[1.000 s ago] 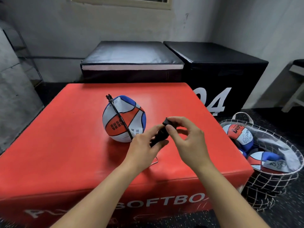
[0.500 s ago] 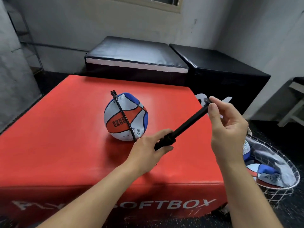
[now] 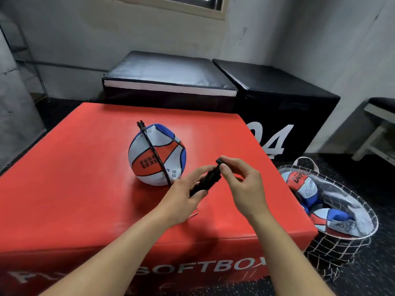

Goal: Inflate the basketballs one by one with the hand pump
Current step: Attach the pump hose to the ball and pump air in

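Observation:
A white, orange and blue basketball [image 3: 157,154] sits on the red soft box [image 3: 85,189], dented and not fully round. A thin black hose [image 3: 152,151] runs over the ball's front up to its top. My left hand [image 3: 186,193] grips the barrel of the black hand pump [image 3: 206,181] just right of the ball. My right hand [image 3: 240,184] pinches the pump's handle end, which is pushed in close to the barrel.
A wire basket [image 3: 350,236] on the floor at the right holds a few flat basketballs [image 3: 303,184]. Two black padded boxes [image 3: 171,80] stand behind the red box. A white bench [image 3: 378,124] is at the far right.
My right hand had pulled the pump handle out to the upper right; now it has pushed it back in toward the barrel. The left hand stays on the barrel.

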`<action>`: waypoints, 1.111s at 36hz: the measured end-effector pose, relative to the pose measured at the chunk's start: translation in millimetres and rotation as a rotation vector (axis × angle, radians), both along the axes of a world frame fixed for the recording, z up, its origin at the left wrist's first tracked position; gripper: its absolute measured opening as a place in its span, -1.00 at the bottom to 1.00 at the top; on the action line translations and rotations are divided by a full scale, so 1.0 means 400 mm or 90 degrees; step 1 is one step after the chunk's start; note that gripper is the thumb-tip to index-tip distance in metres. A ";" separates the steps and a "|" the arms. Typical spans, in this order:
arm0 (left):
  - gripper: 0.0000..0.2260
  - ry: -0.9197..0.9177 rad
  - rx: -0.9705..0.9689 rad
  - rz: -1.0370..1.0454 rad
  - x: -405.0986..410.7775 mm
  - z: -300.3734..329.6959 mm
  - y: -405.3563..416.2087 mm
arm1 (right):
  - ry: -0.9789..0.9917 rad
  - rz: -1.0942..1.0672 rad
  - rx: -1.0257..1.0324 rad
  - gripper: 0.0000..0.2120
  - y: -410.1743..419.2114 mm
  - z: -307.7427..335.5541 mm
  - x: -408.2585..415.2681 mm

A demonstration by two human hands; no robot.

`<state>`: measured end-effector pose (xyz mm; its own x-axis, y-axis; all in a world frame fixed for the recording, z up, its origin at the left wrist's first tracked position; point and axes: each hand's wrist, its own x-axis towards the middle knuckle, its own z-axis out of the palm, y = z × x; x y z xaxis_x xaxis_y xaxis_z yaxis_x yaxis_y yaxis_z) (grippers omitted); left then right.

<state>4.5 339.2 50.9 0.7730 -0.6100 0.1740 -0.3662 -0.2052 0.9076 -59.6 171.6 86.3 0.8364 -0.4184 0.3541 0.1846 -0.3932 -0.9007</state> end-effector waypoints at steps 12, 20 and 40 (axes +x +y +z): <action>-0.40 -0.008 0.035 -0.042 -0.015 0.009 -0.007 | -0.150 -0.103 0.106 -0.86 -0.116 0.077 -0.016; -0.37 -0.038 0.060 -0.045 -0.015 0.010 -0.004 | -0.185 -0.186 0.099 -0.83 -0.151 0.090 -0.033; -0.38 -0.020 0.051 -0.033 -0.002 0.004 -0.020 | 0.027 -0.008 -0.015 -0.84 -0.026 -0.017 -0.033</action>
<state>3.9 331.1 52.4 0.7352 -0.6618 0.1467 -0.4061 -0.2567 0.8770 -72.9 161.1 79.5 0.8457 -0.4211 0.3277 0.1410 -0.4159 -0.8984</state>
